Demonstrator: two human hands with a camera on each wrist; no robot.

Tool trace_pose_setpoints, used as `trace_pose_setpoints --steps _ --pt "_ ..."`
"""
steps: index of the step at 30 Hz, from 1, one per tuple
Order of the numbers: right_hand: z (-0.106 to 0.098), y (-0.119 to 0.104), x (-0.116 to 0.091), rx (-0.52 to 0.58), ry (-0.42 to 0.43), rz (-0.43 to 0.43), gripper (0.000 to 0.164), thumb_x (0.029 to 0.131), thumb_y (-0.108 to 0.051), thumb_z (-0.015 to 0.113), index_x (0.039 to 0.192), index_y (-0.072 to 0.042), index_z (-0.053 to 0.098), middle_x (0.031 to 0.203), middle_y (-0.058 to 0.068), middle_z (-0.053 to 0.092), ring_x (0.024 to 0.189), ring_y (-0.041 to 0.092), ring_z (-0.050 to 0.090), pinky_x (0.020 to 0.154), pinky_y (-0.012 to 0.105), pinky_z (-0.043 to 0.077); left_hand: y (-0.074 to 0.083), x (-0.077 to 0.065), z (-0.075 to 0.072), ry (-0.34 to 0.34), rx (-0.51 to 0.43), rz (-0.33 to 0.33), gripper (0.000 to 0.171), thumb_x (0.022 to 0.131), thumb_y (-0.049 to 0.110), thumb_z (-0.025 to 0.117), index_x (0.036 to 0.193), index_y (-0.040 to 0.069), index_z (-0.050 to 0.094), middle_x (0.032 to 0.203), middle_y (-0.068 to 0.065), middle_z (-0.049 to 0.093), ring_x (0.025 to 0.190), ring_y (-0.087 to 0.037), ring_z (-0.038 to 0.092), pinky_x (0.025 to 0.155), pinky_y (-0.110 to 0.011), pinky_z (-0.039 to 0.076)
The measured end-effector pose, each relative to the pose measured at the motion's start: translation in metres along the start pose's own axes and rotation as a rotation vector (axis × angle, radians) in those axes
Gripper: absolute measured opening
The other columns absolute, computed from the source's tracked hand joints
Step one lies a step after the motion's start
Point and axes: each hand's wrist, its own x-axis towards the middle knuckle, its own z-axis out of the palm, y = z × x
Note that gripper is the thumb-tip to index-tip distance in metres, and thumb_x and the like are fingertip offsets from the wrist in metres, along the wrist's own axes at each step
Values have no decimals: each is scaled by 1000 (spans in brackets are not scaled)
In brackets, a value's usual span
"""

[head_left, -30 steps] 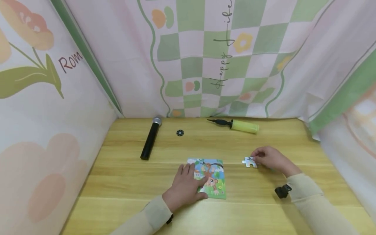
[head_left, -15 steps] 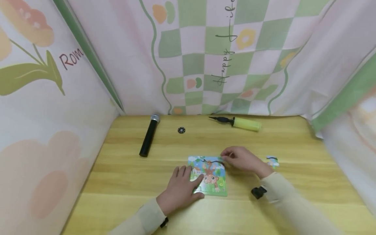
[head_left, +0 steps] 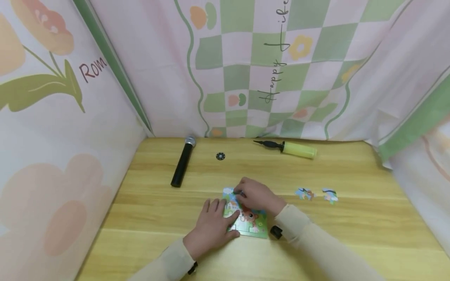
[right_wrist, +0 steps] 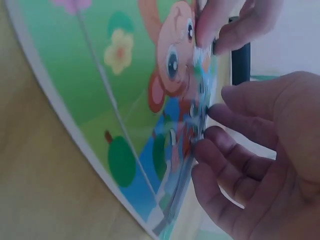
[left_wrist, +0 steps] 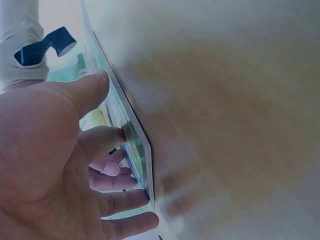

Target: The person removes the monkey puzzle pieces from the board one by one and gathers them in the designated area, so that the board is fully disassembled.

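Note:
A square jigsaw puzzle (head_left: pixel 254 230) with a monkey picture lies flat on the wooden table. My left hand (head_left: pixel 209 232) rests along its left side, fingers straight and spread, the index fingertip on the picture. Over the puzzle's upper part reaches my right hand (head_left: pixel 258 196), its fingers bent and the tips at the top edge. The right wrist view shows these fingertips (right_wrist: pixel 202 150) against the far edge; whether they pinch a piece is hidden. Two loose puzzle pieces, one with a branch and brown fur (head_left: pixel 305 193) and one with a dark branch (head_left: pixel 330 195), lie to the right.
A black microphone (head_left: pixel 183 164) lies at the back left, with a round black chip (head_left: pixel 220 156) beside it. A yellow-green hand pump (head_left: pixel 299 150) lies near the printed curtain (head_left: pixel 239 78) behind the table. Fabric walls stand on both sides.
My right hand has let go of a puzzle piece at the right and moved left, past the puzzle's top right corner, to its upper left part. The left hand stays on the puzzle.

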Motion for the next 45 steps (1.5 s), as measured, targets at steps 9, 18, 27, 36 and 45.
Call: trace_pose_setpoints --steps 9,18,27,36,45 --pt "9 -18 1 -78 48 90 20 97 -15 64 110 -7 77 98 2 61 78 12 56 60 27 55 8 -6 4 0 70 -24 72 96 76 33 158 39 35 149 -26 38 136 -40 37 113 -62 28" --pt "11 -12 13 49 51 175 17 95 -11 63 105 -2 74 95 4 63 79 15 58 76 34 56 12 -5 0 29 84 -30 77 92 81 35 155 37 43 135 -22 44 126 -35 41 110 -60 33" --pt "10 -8 12 151 53 189 16 98 -12 63 109 -4 73 96 2 64 84 14 60 80 35 56 11 -2 1 13 83 -38 78 91 82 34 155 39 42 136 -22 44 125 -35 41 110 -61 32" --pt "-4 14 3 538 71 193 12 98 -15 68 108 -16 74 96 -3 69 84 17 65 74 35 57 10 -1 2 -34 29 -57 79 90 82 33 156 39 41 142 -23 42 130 -36 39 113 -62 27" --pt "-60 88 -50 521 50 283 19 98 -14 67 114 -5 72 107 7 70 97 23 64 87 43 54 11 -2 0 -39 7 -71 78 91 81 35 156 39 40 146 -25 41 134 -38 38 115 -63 23"
